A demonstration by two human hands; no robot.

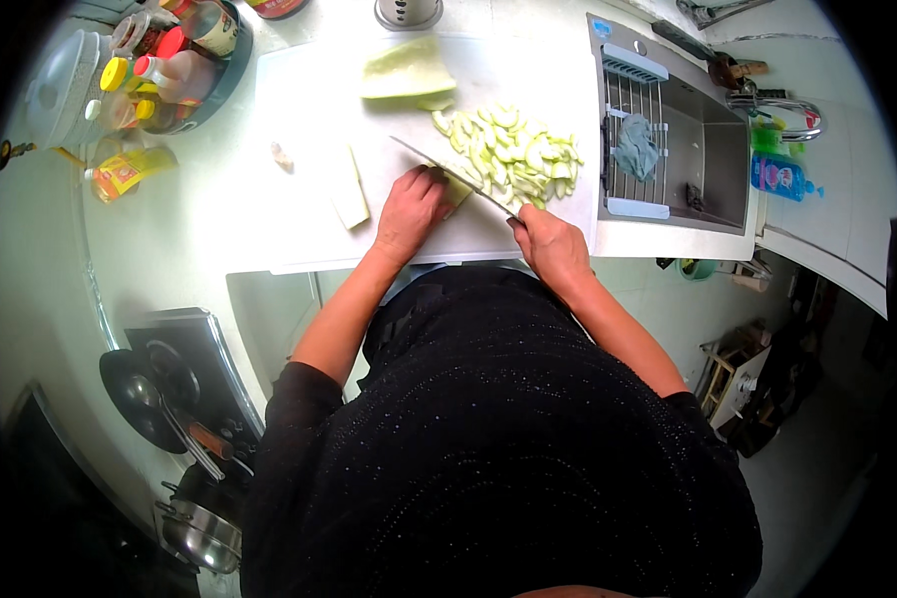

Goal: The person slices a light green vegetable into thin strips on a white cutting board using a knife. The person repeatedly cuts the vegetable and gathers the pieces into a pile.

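My right hand (553, 242) is closed around the handle of a kitchen knife (437, 162), whose blade slants up to the left. Curled fingers of my left hand (409, 214) press a pale green melon piece (455, 195) onto the white cutting board (304, 110), right beside the blade. A heap of cut melon slices (528, 157) lies on the far side of the knife. Behind it rests a large melon chunk (407, 70) with pale flesh. To the left of my left hand lies a long melon strip (350, 196). My fingers partly hide the held piece.
A steel sink (723, 164) with a rack and blue cloth (636, 148) is on the right, beside a blue soap bottle (777, 176). Sauce bottles (184, 75) crowd a tub at far left. A wok (140, 399) sits on the stove at lower left.
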